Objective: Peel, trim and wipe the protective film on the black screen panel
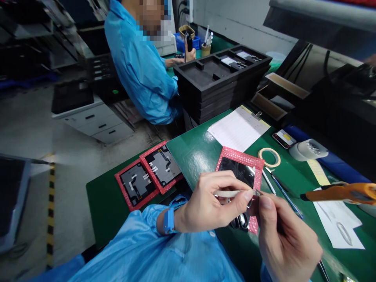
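My left hand [213,201] is closed around a slim, pale, stick-like tool [227,193] that lies nearly level between thumb and fingers. The thumb and forefinger of my right hand [289,235] are pinched together at the tool's right end. Whatever small piece sits between those fingertips is too hidden to make out. Beneath both hands is a red bubble-wrap pad [258,176] with a dark, glossy panel [235,166] on it. Black looped cable or similar dark parts [242,221] show partly below my left hand. A blue band [169,220] circles my left wrist.
Two grey panels [136,182] on red bubble wrap lie on a lower green surface at left. Around the green table [190,149] are a clipboard with paper [237,127], a tape roll [278,158], pens and an orange-handled tool [340,194]. A co-worker [141,74] sits beside stacked black trays [217,98].
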{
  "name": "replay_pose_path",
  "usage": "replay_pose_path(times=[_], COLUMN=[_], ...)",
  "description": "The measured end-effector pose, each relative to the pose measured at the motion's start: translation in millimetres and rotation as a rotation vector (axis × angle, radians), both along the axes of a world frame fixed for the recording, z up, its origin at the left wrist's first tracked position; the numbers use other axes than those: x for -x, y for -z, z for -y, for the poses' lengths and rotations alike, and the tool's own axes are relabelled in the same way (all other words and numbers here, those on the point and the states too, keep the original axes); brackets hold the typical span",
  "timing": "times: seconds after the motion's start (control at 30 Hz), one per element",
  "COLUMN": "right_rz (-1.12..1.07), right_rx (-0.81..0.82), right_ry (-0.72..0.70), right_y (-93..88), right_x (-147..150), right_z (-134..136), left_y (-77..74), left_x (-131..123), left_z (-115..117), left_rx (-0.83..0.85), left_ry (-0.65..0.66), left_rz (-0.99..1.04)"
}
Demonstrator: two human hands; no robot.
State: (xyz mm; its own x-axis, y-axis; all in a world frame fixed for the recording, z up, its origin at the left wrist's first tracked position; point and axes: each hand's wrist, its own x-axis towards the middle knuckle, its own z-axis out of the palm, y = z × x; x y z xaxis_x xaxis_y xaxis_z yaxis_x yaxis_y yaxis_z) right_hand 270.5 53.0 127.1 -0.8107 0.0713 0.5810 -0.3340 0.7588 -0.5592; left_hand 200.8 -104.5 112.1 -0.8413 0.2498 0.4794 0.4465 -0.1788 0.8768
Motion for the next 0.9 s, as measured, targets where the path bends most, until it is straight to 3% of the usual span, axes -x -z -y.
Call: replay_pose_path(times=[0.63, 0.9], right_rz=[0.026, 0.005], right_rx=[0.135, 0.177], right_ry=[0.073, 0.159], right_y=[0.6, 6.9], right_x=[-1, -5], right_z=[8, 7], left_y=[10.6, 14.5], left_x=[-8, -12], left_z=[-12, -24], left_rx=[-0.027, -0.078], left_ry=[-0.036, -0.152], left_rz=[0.002, -0.077])
